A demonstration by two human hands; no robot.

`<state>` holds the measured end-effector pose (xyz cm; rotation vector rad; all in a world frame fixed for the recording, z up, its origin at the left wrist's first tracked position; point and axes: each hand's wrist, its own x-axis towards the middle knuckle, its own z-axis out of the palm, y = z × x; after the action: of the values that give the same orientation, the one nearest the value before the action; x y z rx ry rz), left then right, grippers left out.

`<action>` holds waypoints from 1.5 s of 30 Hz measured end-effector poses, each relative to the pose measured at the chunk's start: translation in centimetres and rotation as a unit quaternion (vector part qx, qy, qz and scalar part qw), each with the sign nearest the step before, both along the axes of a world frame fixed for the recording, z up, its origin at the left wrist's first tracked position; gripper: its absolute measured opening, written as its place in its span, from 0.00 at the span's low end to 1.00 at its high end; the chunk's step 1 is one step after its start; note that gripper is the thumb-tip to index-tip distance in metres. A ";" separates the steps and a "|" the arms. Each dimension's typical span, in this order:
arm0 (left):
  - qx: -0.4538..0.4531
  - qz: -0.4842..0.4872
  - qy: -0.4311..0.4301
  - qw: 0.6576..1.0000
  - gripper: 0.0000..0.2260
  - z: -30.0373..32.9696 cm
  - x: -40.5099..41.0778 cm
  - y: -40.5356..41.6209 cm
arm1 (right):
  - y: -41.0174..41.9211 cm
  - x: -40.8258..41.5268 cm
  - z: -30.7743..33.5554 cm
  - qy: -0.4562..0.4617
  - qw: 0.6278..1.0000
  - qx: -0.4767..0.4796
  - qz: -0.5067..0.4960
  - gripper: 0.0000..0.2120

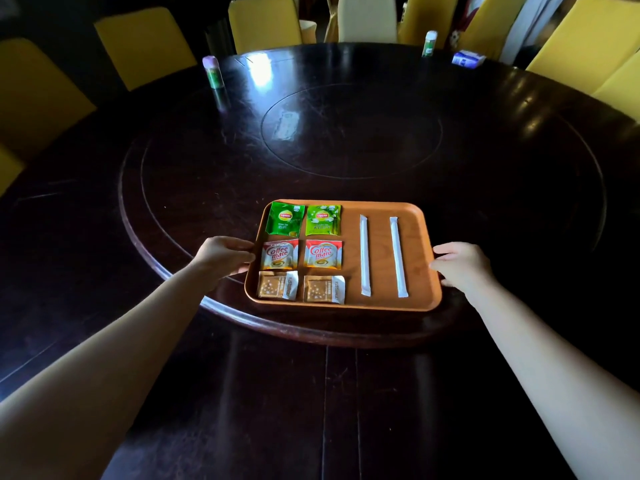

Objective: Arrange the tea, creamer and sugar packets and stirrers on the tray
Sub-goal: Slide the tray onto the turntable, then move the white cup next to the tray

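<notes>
Tray point(381, 209) sits on the dark surface point(346, 133) near its edge, packets paired in rows beside two parallel stirrers. Left hand point(223, 256) and right hand point(462, 265) clasp its opposite rims, probably to square or lift it level.

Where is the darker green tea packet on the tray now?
In the head view, the darker green tea packet lies in the tray's far left corner, beside the lighter green tea packet and above a creamer packet.
</notes>
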<state>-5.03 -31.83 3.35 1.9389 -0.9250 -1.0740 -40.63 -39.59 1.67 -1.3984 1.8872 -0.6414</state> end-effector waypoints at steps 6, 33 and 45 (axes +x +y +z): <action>0.030 0.011 0.154 0.988 0.09 1.0 0.8 2.9 | 3.6 0.2 2.4 0.132 0.990 -0.027 0.049 0.14; -0.005 -0.036 -0.336 0.941 0.20 -4.5 12.3 28.6 | 24.2 13.0 -6.5 0.327 0.881 -0.104 0.327 0.30; -0.039 0.074 -0.018 0.996 0.06 -5.5 14.1 31.6 | 24.2 13.0 -7.0 0.333 0.887 -0.096 0.305 0.29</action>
<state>9.09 -0.18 -2.20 1.9358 -0.8160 -0.9060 -27.63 -15.43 -5.32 -2.4254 1.7025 -0.0113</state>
